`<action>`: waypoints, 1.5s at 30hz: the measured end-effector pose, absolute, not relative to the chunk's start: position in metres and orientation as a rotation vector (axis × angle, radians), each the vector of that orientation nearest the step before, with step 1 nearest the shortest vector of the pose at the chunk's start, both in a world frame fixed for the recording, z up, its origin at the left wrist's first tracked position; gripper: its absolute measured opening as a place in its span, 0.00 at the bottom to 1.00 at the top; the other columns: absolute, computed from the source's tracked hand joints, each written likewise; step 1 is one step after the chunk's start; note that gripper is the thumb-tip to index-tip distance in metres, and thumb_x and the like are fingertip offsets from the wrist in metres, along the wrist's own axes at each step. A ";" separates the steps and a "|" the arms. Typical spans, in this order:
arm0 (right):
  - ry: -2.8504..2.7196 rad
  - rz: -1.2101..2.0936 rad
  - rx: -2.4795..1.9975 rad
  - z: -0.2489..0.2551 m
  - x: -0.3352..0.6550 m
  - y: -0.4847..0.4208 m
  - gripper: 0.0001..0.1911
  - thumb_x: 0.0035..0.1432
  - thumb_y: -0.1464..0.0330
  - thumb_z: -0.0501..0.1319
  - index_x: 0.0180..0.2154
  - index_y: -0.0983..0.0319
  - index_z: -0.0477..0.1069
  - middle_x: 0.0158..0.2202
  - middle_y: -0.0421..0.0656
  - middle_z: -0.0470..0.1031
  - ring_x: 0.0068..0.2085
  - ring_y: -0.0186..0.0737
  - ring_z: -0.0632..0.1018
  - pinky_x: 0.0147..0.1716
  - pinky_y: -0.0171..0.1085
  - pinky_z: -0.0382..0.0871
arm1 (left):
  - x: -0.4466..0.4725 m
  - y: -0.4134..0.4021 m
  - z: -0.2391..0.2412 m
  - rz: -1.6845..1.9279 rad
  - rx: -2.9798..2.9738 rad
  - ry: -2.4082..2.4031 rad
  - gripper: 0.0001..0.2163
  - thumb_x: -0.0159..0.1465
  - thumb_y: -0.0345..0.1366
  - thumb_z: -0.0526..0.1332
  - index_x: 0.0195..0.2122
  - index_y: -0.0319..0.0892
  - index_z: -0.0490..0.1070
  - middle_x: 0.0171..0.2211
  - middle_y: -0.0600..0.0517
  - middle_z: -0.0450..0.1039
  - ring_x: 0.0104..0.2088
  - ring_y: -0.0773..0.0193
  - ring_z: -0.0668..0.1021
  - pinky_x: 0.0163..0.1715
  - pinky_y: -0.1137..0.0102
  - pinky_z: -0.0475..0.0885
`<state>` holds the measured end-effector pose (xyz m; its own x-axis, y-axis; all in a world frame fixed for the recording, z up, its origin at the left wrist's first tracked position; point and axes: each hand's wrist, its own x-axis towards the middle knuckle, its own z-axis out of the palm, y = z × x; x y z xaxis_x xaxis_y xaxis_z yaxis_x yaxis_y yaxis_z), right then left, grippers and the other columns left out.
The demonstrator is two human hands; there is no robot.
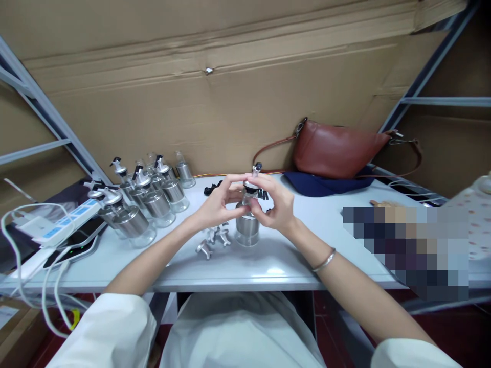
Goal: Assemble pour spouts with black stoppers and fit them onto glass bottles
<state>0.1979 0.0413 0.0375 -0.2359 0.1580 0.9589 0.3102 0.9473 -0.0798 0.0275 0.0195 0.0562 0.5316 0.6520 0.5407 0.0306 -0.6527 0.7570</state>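
Observation:
A small glass bottle with a metal sleeve stands upright on the grey table in front of me. My left hand pinches the silver pourer cap on its neck from the left. My right hand grips the bottle's neck and the cap from the right, a bangle on its wrist. Both hands are closed around the top of the bottle. A few loose silver pourer caps lie on the table just left of the bottle.
Several finished bottles with pourers are grouped at the left rear. A white power strip with cables lies at the far left. A brown leather bag rests on blue cloth at the back. Cardboard lines the wall behind.

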 end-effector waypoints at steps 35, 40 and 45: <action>-1.581 -0.026 -0.306 0.039 0.205 0.056 0.19 0.61 0.67 0.53 0.54 0.56 0.56 0.50 0.49 0.73 0.49 0.46 0.76 0.40 0.46 0.75 | 0.022 0.048 0.105 1.393 2.114 0.855 0.19 0.54 0.32 0.66 0.41 0.43 0.55 0.38 0.50 0.72 0.37 0.63 0.78 0.38 0.67 0.73; -1.609 -0.021 -0.313 0.035 0.203 0.061 0.19 0.59 0.71 0.55 0.52 0.56 0.58 0.44 0.47 0.75 0.43 0.43 0.78 0.36 0.42 0.74 | -0.022 0.081 0.141 1.397 2.301 1.416 0.35 0.51 0.26 0.66 0.56 0.46 0.47 0.37 0.51 0.68 0.34 0.63 0.76 0.37 0.64 0.71; -1.652 -0.052 -0.314 0.032 0.202 0.062 0.18 0.59 0.73 0.54 0.51 0.57 0.61 0.39 0.45 0.75 0.39 0.40 0.78 0.33 0.39 0.73 | -0.042 0.089 0.149 1.071 2.415 2.057 0.29 0.53 0.27 0.64 0.54 0.46 0.56 0.44 0.45 0.66 0.46 0.50 0.73 0.45 0.57 0.68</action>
<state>0.2017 0.0625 0.0316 -0.0723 0.1727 0.9823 0.2346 0.9602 -0.1516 -0.0416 0.0892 0.1491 0.0505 0.8114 0.5824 0.9424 -0.2317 0.2411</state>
